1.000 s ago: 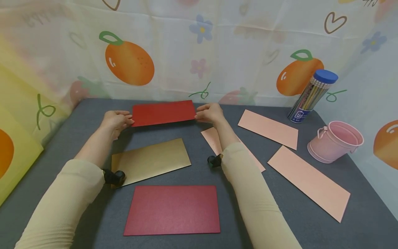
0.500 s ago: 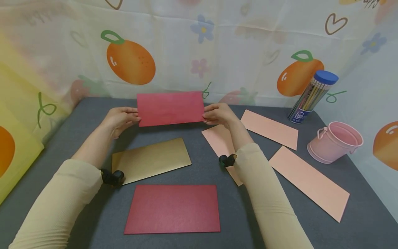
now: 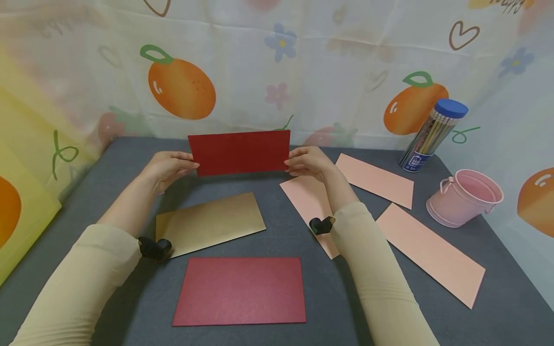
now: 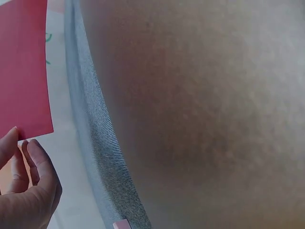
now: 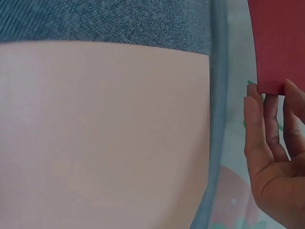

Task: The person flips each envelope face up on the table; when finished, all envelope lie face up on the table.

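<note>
— Lifted off the grey table (image 3: pixel 277 230) and tipped upright since a second ago, the red card (image 3: pixel 239 152) is now held on edge above the far side of the table, its face turned to the camera.

— How is it gripped?

— Its left short edge is pinched by the left hand (image 3: pixel 166 168), its right short edge by the right hand (image 3: pixel 308 162); fingers are curled onto the card at both ends. In the right wrist view the fingertips (image 5: pixel 267 102) are seen at the card's lower corner.

— And below it?

— A gold card (image 3: pixel 210 223) is lying flat under the left forearm, and a larger dark red card (image 3: pixel 240 290) is laid nearer the body. One pink strip (image 3: pixel 308 202) is partly covered by the right forearm; two more pink strips (image 3: pixel 374 179) (image 3: pixel 429 253) are spread to the right.

— Anything at the edge?

— A pink bucket (image 3: pixel 465 197) and a blue-capped tube of pencils (image 3: pixel 433 133) are standing at the far right.
</note>
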Demonstrator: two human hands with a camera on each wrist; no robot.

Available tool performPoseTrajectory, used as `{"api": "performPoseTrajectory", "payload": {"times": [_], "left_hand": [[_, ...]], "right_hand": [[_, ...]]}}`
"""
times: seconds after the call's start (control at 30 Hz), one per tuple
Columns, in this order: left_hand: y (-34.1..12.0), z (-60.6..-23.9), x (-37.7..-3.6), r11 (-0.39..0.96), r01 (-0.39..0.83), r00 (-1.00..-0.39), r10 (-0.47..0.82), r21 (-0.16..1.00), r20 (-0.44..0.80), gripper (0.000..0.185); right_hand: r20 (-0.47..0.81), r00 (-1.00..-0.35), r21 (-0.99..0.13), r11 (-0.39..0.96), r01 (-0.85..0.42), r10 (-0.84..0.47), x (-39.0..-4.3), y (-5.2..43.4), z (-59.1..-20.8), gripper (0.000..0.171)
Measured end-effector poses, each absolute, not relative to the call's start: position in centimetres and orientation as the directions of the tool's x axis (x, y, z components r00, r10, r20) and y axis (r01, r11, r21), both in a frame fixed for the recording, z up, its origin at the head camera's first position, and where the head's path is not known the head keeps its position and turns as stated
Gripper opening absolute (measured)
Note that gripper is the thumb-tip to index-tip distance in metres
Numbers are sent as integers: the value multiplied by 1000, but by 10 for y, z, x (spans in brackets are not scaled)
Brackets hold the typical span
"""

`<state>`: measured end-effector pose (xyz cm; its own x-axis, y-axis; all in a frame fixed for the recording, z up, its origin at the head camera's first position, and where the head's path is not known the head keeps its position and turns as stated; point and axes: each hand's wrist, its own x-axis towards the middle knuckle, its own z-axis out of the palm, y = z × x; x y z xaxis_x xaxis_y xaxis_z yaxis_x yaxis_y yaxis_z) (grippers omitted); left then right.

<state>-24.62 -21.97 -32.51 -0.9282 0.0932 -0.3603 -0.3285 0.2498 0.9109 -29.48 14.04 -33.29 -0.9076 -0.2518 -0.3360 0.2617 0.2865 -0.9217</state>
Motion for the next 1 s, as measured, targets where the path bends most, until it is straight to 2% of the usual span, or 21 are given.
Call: {"api": "performPoseTrajectory", "payload": {"times": [0.1, 0.23, 0.6, 0.77, 1.0], "left_hand": [[-221, -325, -245, 230, -326, -928, 108, 917, -357, 9], [-223, -327, -245, 209, -307, -931, 137, 928, -339, 12], [-225, -330, -245, -39, -324, -927, 211, 945, -309, 7], [-225, -332, -245, -11, -339, -921, 208, 941, -329, 17], [-223, -333, -244, 25, -340, -921, 191, 940, -339, 17]], "right_hand": [[-331, -904, -930, 257, 264, -269, -294, 141, -333, 9], [-312, -903, -944, 204, 259, -297, -293, 142, -335, 7], [-261, -924, -964, 124, 234, -280, -293, 142, -339, 4], [-273, -932, -960, 136, 246, -238, -294, 139, -341, 18], [-259, -947, -962, 137, 236, -189, -295, 137, -343, 24]]}}
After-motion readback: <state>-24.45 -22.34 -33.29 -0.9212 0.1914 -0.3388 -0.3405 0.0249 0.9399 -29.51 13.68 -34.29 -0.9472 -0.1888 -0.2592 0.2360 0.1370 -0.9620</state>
